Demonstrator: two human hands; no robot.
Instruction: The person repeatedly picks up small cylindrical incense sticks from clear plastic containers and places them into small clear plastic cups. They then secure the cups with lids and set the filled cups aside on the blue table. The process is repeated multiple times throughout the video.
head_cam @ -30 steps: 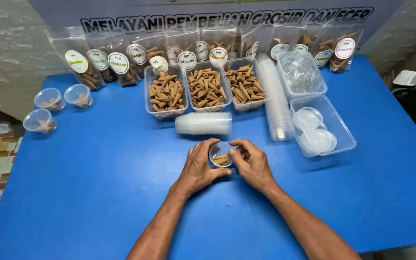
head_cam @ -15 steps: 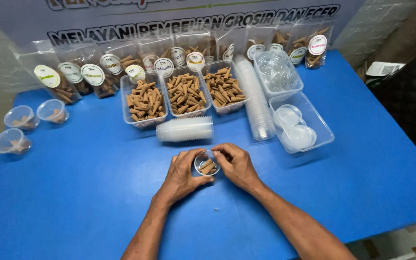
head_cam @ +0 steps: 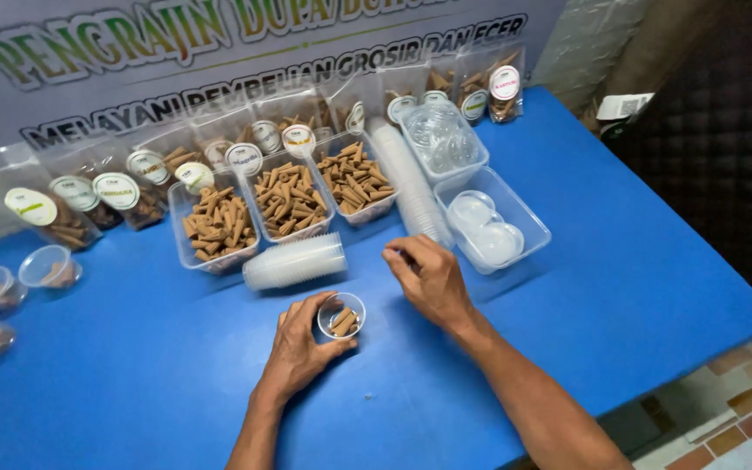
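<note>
A: Item one: small clear cup [head_cam: 341, 315], on the blue worktop [head_cam: 620, 261], holding a few brown cones [head_cam: 342, 320]. Where is your left hand [head_cam: 299, 350]?

B: Wrapped round the cup's near side, fingers closed on its wall. Your right hand [head_cam: 428, 278] hovers just right of it, fingers loosely curled, nothing in its grip.

A: Handling?

B: Likely very light, thin-walled, easily squeezed or tipped; hold it low on the wall, gently. The cones look dry and brittle.

A: Surroundings?

B: Lying stack of clear cups [head_cam: 296, 261] just behind; three tubs of cones [head_cam: 282, 202]; a tub of lids [head_cam: 491, 230] beside your right hand; filled cups [head_cam: 12, 287] far left.
</note>
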